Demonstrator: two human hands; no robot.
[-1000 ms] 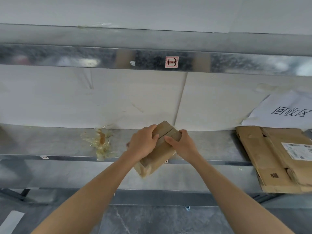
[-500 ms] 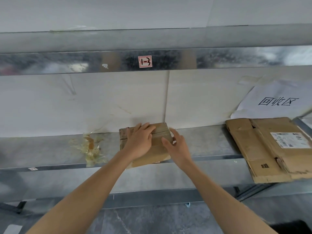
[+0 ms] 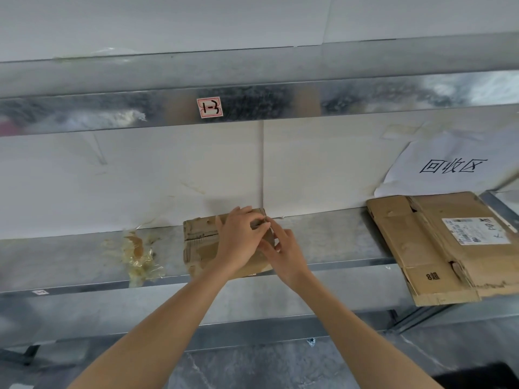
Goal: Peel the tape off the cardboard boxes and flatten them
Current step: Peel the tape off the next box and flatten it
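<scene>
A small brown cardboard box (image 3: 200,240) with strips of tape on it lies flat on the metal shelf (image 3: 331,240), close to the back wall. My left hand (image 3: 238,242) rests on top of the box and covers its middle, its fingertips at the far right corner. My right hand (image 3: 285,255) comes in from the right, and its straight fingers touch that same corner beside the left fingertips. Any tape between the fingers is hidden from me.
A crumpled wad of peeled clear tape (image 3: 137,255) lies on the shelf left of the box. Flattened cardboard (image 3: 438,248) is stacked at the right end, under a white paper sign (image 3: 452,167). An upper shelf beam (image 3: 309,103) with a small label (image 3: 209,107) runs overhead.
The box was held up tilted in both hands and has been laid flat on the shelf. Both hands have since slid to its far right corner.
</scene>
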